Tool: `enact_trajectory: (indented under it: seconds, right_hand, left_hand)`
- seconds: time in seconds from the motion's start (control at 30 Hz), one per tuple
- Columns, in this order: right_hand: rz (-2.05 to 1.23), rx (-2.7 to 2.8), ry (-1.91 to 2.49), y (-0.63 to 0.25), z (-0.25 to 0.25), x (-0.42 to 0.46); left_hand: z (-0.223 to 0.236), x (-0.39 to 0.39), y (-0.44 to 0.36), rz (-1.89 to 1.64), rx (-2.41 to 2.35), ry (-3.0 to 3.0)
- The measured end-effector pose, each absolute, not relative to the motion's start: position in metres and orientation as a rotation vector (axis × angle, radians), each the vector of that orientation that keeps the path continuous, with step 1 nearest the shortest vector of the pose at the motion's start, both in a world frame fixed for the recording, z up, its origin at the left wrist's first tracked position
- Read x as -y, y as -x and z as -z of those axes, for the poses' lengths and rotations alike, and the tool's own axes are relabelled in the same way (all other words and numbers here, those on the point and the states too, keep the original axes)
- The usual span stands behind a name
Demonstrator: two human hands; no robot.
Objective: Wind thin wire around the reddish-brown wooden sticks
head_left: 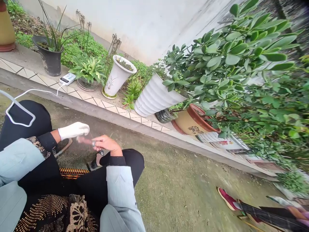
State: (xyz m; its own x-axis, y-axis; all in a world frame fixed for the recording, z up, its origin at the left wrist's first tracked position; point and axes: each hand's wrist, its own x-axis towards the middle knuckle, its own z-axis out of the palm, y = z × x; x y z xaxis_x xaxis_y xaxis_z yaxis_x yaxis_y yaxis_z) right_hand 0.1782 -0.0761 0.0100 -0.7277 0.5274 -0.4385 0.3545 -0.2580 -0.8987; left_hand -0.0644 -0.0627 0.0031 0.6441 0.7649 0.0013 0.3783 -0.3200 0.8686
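My left hand wears a white glove and hovers over my knees; its fingers are smeared by motion. My right hand is bare, just right of it, with the fingers pinched on a thin pinkish thing that is too blurred to name. That thing points toward the gloved hand and nearly touches it. Both hands are above my black trousers and a black sandal on the ground. Pale blue sleeves cover my forearms.
A tiled ledge carries a black pot, white pots, a tilted ribbed white pot, a brown pot and a white device with a cable. Another person's red shoe is on the concrete at lower right.
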Motion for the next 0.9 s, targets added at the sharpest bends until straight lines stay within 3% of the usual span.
enact_trajectory:
  seconds: [0.17,0.4,0.47,0.63,0.7,0.77,0.9]
  right_hand:
    - [-1.566,1.472,1.416,-0.184,0.004,0.07]
    - [-1.199,2.11,2.028,-0.161,0.025,0.067]
    - [-1.305,2.349,2.024,-0.155,0.025,0.07]
    - [-2.285,2.311,1.341,-0.163,0.01,0.075]
    - [-2.208,1.975,1.173,-0.174,0.002,0.074]
    - [-1.921,1.563,1.139,-0.184,-0.003,0.07]
    - [-1.521,1.131,1.284,-0.192,0.006,0.06]
  left_hand:
    - [0.017,0.074,0.049,-0.347,-0.896,-2.013]
    - [0.026,0.087,0.041,-0.033,-0.992,-2.359]
    - [0.026,0.086,0.043,-0.037,-0.959,-2.38]
    - [0.021,0.077,0.053,-0.193,-0.615,-1.951]
    - [0.023,0.074,0.054,-0.315,-0.627,-1.711]
    - [0.028,0.071,0.054,-0.432,-0.715,-1.573]
    - [0.036,0.076,0.047,-0.394,-0.758,-1.74]
